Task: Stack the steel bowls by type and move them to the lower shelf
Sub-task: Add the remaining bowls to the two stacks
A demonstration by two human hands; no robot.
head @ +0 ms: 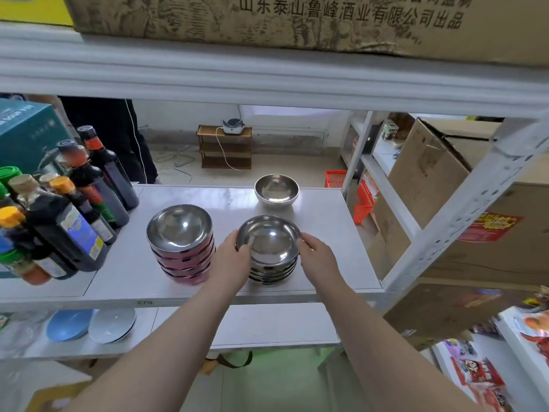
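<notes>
Clasping the plain steel stack [269, 257]: left hand [230, 257], right hand [319, 257].

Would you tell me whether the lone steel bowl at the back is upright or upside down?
Upright: the lone steel bowl shows its open, empty inside, base on the shelf.

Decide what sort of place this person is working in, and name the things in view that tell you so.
Probably a shop stockroom or small store. White metal shelving holds sauce bottles and stacked bowls, cartons fill nearby racks, and a red basket sits on the floor.
</notes>
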